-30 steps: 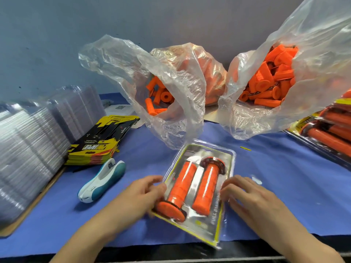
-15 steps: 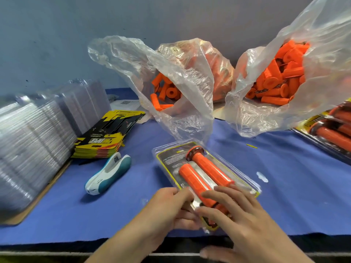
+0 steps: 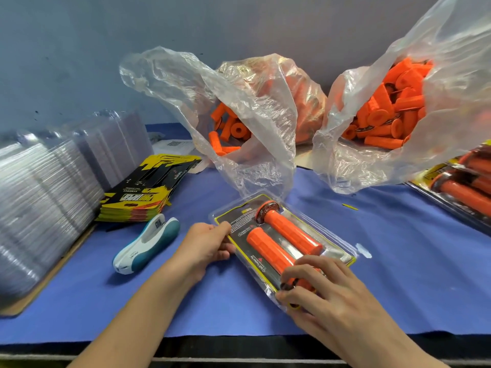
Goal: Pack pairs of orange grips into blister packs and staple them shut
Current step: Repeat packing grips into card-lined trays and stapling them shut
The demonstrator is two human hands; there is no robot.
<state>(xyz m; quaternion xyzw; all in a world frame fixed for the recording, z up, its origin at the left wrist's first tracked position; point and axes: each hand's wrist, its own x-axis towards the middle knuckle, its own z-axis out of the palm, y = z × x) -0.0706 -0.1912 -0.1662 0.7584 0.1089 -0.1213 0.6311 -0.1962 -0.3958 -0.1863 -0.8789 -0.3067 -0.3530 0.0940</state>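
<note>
As both hands work a pack at the front of a bench covered in blue cloth [image 3: 398,274], two clear bags of loose orange grips slump against the back wall, the right bag [image 3: 451,102] beside the middle bag [image 3: 252,115]. A tall stack of empty clear shells [image 3: 39,197] fills the left side. Finished packs [image 3: 462,189] lie at the right edge, and a pile of yellow-and-black cards [image 3: 143,195] sits between the shells and the middle bag.

The blister pack [image 3: 336,248] lies flat on the cloth near the front edge, running diagonally from far left to near right (the same slant as half a second ago, after swinging round from the opposite tilt a second back). The right hand [image 3: 334,298] grips the pack's near end, fingers curled over the plastic and thumb at the corner. The left hand [image 3: 204,248], which shared that near end half a second ago, has moved up the left long edge and now pinches it near the far corner, thumb on top.

A white-and-teal stapler [image 3: 147,244] lies on the cloth just left of the left hand, untouched. Inside the pack two orange grips [image 3: 289,231] lie side by side, the farther one with its dark collar pointing away from the person.
</note>
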